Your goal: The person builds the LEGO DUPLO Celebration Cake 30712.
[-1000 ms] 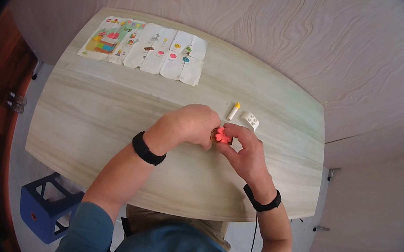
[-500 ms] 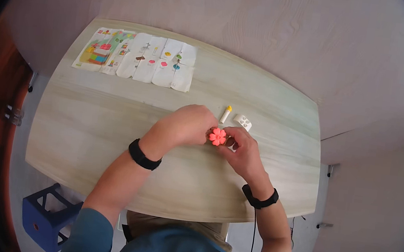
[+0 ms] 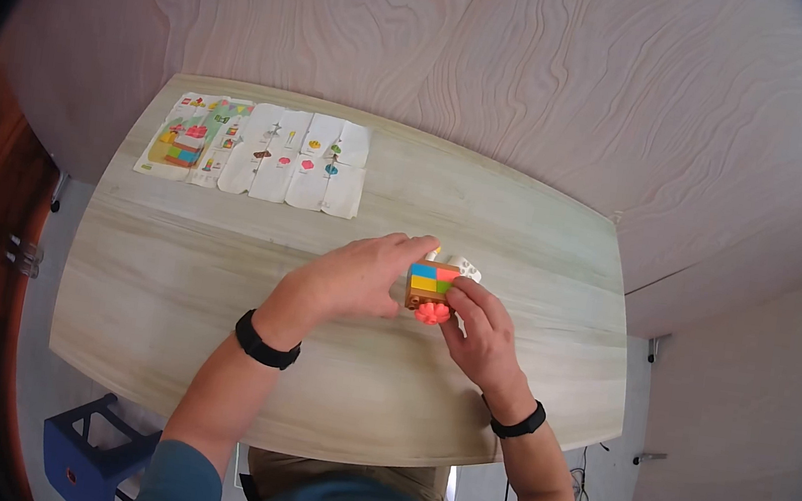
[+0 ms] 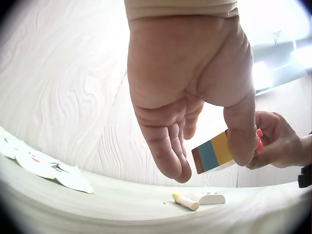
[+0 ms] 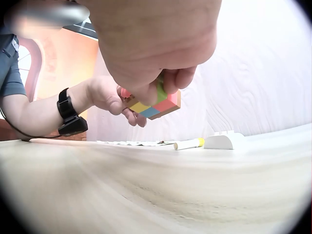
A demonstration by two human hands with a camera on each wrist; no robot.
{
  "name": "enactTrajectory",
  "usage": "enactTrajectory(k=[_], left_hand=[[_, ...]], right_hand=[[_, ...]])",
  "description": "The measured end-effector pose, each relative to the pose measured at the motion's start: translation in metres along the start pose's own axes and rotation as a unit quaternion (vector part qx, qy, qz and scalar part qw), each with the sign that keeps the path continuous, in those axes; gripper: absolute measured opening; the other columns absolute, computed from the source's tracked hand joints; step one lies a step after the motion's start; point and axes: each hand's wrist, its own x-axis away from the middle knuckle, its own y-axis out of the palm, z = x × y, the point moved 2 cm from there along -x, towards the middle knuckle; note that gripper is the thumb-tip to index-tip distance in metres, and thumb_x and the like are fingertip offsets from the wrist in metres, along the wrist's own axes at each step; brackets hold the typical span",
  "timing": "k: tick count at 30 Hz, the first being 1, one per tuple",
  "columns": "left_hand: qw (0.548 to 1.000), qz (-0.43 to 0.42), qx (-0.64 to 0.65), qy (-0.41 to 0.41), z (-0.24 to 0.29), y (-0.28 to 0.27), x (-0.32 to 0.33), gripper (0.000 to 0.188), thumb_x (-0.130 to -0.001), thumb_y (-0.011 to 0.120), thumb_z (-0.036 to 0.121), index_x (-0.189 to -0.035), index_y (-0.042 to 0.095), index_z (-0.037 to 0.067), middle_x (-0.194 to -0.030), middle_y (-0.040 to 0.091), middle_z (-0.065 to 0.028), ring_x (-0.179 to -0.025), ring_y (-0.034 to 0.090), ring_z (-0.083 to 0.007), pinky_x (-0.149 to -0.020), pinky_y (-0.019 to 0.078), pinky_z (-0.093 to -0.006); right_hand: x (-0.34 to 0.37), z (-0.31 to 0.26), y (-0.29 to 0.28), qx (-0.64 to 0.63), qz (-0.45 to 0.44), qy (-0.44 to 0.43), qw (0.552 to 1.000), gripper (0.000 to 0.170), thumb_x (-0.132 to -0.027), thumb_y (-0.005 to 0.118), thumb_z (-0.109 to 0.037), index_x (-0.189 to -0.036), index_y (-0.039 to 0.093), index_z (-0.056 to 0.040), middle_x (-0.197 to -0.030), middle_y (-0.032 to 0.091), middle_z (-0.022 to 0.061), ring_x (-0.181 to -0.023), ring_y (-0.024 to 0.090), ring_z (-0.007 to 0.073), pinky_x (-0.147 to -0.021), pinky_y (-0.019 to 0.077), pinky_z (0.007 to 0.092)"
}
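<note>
My right hand pinches a toy brick stack between thumb and fingers, held up over the table. Blue, yellow, green and pink blocks face upward in the head view, between brown layers, and a pink flower piece points toward my body. Beside the stack, on its left, is my left hand, its fingers loosely extended and spread from the thumb. In the left wrist view its thumb overlaps the stack. Past the stack lie a white candle piece with yellow tip and a white curved brick.
An unfolded instruction sheet with pictures of bricks lies at the table's far left. A pale wood-grain panel rises behind the table. On the floor at the lower left stands a blue stool.
The brick stack has tipped so its coloured side faces up and the flower points toward my body. My left fingers have loosened and straightened. The head view has shifted, so the table sits lower.
</note>
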Motion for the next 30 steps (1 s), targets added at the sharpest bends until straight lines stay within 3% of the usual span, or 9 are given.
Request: enactTrajectory(k=[2, 7, 9, 11, 14, 23, 26, 30], left_hand=[[0.998, 0.05, -0.008, 0.026, -0.002, 0.001, 0.001, 0.082, -0.076, 0.079, 0.001, -0.15, 0.044, 0.004, -0.126, 0.065, -0.0231, -0.118, 0.064, -0.041, -0.096, 0.0546, -0.0462], [0.998, 0.048, -0.037, -0.004, -0.004, -0.001, 0.003, 0.077, -0.08, 0.076, 0.007, -0.15, 0.045, 0.003, -0.126, 0.065, -0.0234, -0.116, 0.065, -0.0414, -0.096, 0.0542, -0.0477], [0.998, 0.041, -0.051, -0.016, -0.007, 0.0, 0.003, 0.075, -0.081, 0.075, 0.009, -0.15, 0.045, 0.003, -0.125, 0.065, -0.0235, -0.115, 0.065, -0.0411, -0.096, 0.0541, -0.0479], [0.996, -0.021, -0.069, -0.052, -0.008, 0.001, 0.002, 0.077, -0.083, 0.076, 0.017, -0.153, 0.048, 0.001, -0.133, 0.064, -0.024, -0.122, 0.063, -0.0409, -0.103, 0.0529, -0.0457], [0.987, -0.085, -0.088, -0.102, 0.002, -0.003, 0.004, 0.071, -0.084, 0.076, 0.021, -0.148, 0.054, 0.001, -0.127, 0.067, -0.0233, -0.12, 0.064, -0.0403, -0.101, 0.0533, -0.0458], [0.984, -0.087, -0.128, -0.084, -0.015, 0.004, 0.003, 0.062, -0.084, 0.077, 0.024, -0.139, 0.06, 0.0, -0.12, 0.069, -0.0224, -0.114, 0.066, -0.0405, -0.097, 0.0547, -0.0471], [0.984, -0.083, -0.133, -0.08, -0.019, 0.007, 0.003, 0.061, -0.084, 0.077, 0.024, -0.137, 0.061, 0.0, -0.12, 0.069, -0.0225, -0.114, 0.066, -0.0407, -0.097, 0.0547, -0.0472], [0.985, -0.079, -0.129, -0.082, -0.022, 0.007, 0.003, 0.06, -0.085, 0.077, 0.024, -0.137, 0.061, 0.0, -0.12, 0.07, -0.0225, -0.114, 0.066, -0.0406, -0.098, 0.0546, -0.0473]], right_hand=[[0.0, 0.002, -0.003, 0.0, -0.001, 0.008, 1.0, 0.046, -0.077, 0.085, 0.003, -0.119, 0.066, -0.0043, -0.124, 0.069, 0.0125, -0.101, 0.07, 0.0307, -0.083, 0.0592, 0.0409], [-0.005, 0.019, -0.013, -0.009, 0.006, 0.041, 0.999, 0.045, -0.08, 0.085, 0.002, -0.121, 0.067, -0.0036, -0.122, 0.07, 0.0133, -0.1, 0.071, 0.0311, -0.084, 0.0598, 0.0407], [-0.011, 0.037, -0.021, -0.097, -0.015, 0.194, 0.976, 0.041, -0.084, 0.083, 0.001, -0.122, 0.067, -0.0013, -0.121, 0.07, 0.0144, -0.1, 0.072, 0.0299, -0.084, 0.0603, 0.0397], [-0.026, 0.053, -0.028, -0.097, -0.022, 0.242, 0.965, 0.039, -0.09, 0.08, -0.003, -0.126, 0.067, 0.0013, -0.116, 0.071, 0.0149, -0.1, 0.073, 0.0267, -0.086, 0.06, 0.0375], [-0.028, 0.099, -0.027, -0.144, -0.035, 0.402, 0.904, 0.043, -0.095, 0.073, -0.009, -0.134, 0.065, 0.0077, -0.114, 0.074, 0.0148, -0.1, 0.072, 0.0209, -0.089, 0.0579, 0.0346], [-0.022, 0.14, -0.007, -0.17, -0.131, 0.424, 0.88, 0.053, -0.092, 0.071, -0.008, -0.141, 0.061, 0.0094, -0.118, 0.075, 0.0126, -0.105, 0.069, 0.0167, -0.094, 0.0563, 0.033], [-0.013, 0.141, -0.001, -0.148, -0.088, 0.418, 0.892, 0.056, -0.091, 0.072, -0.009, -0.142, 0.06, 0.0094, -0.117, 0.075, 0.0117, -0.102, 0.069, 0.0167, -0.091, 0.0566, 0.0325], [0.011, 0.135, -0.008, -0.088, -0.107, 0.461, 0.876, 0.052, -0.094, 0.07, -0.01, -0.141, 0.061, 0.0095, -0.118, 0.075, 0.0156, -0.1, 0.071, 0.0212, -0.086, 0.0574, 0.0342]])
